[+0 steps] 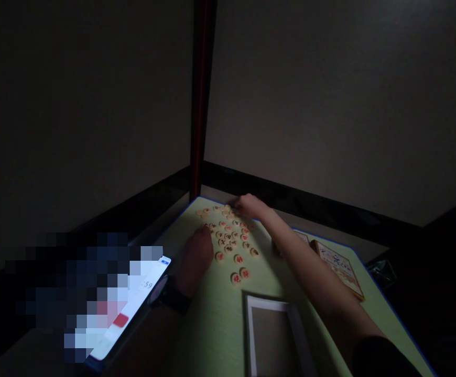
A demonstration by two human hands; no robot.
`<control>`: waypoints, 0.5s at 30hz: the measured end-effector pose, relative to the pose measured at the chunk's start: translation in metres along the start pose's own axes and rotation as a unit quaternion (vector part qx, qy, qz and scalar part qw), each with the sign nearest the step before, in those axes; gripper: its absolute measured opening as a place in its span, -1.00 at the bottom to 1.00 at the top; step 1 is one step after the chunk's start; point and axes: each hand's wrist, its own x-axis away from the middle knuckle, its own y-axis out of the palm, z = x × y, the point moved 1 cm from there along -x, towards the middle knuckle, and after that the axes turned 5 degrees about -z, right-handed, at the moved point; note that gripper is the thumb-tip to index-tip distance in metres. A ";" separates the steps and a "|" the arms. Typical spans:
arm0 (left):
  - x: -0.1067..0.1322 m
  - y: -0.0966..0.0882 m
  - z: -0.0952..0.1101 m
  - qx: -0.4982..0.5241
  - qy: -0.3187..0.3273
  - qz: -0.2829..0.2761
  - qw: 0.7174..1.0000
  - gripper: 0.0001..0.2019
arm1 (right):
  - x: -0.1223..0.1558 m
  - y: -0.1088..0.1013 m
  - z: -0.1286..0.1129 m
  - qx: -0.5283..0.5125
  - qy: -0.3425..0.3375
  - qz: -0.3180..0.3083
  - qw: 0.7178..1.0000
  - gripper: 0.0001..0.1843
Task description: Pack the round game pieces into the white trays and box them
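Round wooden Chinese chess pieces (228, 236) with red or black characters lie scattered over the green table cover (212, 319). My left hand (198, 251), with a dark watch (165, 293) on the wrist, reaches in from the left. Its fingers are closed at the left edge of the pieces, and whatever they hold is hidden. My right hand (248, 205) stretches to the table's far edge. The fingers there are bent together beside a small group of pieces, some plain side up, and dim light hides what they grip. Two red pieces (239, 276) lie nearest me.
An open shallow box with a white rim (250, 335) stands at the front. Right of my right forearm lies a decorated box (340, 267). A lit phone (133, 309), partly pixelated, is at the left. Walls meet behind the table at a dark red post (202, 104).
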 end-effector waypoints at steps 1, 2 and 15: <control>0.000 0.000 0.000 -0.002 0.002 0.000 1.000 -0.69 | 0.000 0.004 -0.002 0.015 0.003 -0.008 1.000 -0.78; 0.001 -0.001 0.000 -0.002 0.002 0.000 1.000 -0.69 | 0.001 0.008 -0.004 0.028 0.007 -0.015 0.999 -0.79; 0.001 -0.005 0.002 0.018 0.000 -0.010 1.000 -0.68 | 0.013 0.021 -0.013 0.087 0.009 -0.044 0.995 -0.72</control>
